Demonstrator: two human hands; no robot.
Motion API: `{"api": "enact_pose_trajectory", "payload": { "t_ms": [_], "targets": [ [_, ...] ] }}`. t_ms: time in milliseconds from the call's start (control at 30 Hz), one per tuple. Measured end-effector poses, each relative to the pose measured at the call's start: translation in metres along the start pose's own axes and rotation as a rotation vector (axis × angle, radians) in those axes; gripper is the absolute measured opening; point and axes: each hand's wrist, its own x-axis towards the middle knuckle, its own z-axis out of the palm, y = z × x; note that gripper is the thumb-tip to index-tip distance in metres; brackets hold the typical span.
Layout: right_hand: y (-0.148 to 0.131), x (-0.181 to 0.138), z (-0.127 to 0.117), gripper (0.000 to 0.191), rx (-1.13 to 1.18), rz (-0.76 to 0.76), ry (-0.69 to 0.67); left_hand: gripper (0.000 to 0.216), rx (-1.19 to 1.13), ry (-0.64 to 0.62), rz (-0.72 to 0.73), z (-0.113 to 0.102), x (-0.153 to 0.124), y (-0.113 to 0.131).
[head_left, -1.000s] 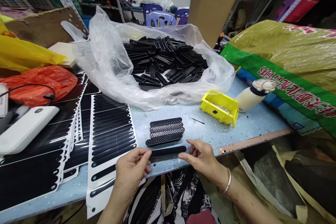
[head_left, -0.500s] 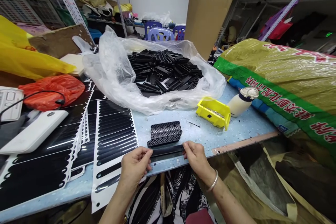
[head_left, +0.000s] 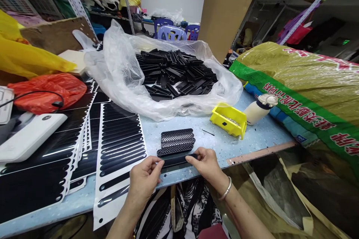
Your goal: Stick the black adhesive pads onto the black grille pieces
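Note:
A long black plastic bar [head_left: 175, 160] lies at the near edge of the blue table [head_left: 252, 138]. My left hand [head_left: 144, 179] pinches its left end. My right hand [head_left: 206, 164] presses thumb and fingers on its right part. Just behind the bar sits a small row of black perforated grille pieces [head_left: 176, 142]. A white sheet of black oblong stickers [head_left: 120, 145] lies to the left of my left hand.
A clear plastic bag [head_left: 117, 67] holds a heap of several black parts. A yellow bin [head_left: 229, 120] and a white bottle [head_left: 259, 109] stand to the right. A big yellow-green sack [head_left: 308, 82] fills the right side. Orange bag [head_left: 47, 89] and white device [head_left: 28, 136] lie left.
My right hand has slid left along the black bar, closing towards the left hand. The view has shifted slightly; the grille pieces have stayed put.

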Motion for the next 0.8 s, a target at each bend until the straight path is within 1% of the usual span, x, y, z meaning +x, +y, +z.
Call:
{"api": "enact_pose_trajectory", "payload": {
  "t_ms": [167,267,400,533,633,733,800],
  "targets": [
    [-0.001,0.008,-0.003,0.031,0.121,0.024,-0.099,0.024,0.025,-0.06,-0.019,-0.004,0.006,-0.004],
    [0.001,0.005,-0.003,0.031,0.146,0.007,-0.097,0.024,0.018,-0.065,-0.032,-0.005,0.007,-0.006],
    [0.005,0.002,-0.001,0.034,0.111,-0.029,-0.076,0.025,0.014,-0.069,-0.046,-0.005,0.007,-0.008],
    [0.006,0.0,-0.003,0.038,0.08,-0.02,-0.065,0.026,0.022,-0.077,-0.057,-0.005,0.006,-0.005],
    [0.004,0.0,-0.01,0.041,0.183,0.014,-0.131,0.028,0.043,-0.095,-0.054,-0.005,0.004,-0.003],
    [0.0,0.001,-0.016,0.047,0.274,0.057,-0.206,0.033,0.08,-0.118,-0.008,-0.008,0.002,-0.003],
    [-0.002,0.001,-0.016,0.049,0.218,0.047,-0.196,0.034,0.157,-0.108,0.094,-0.012,-0.002,-0.002]
  ]
}}
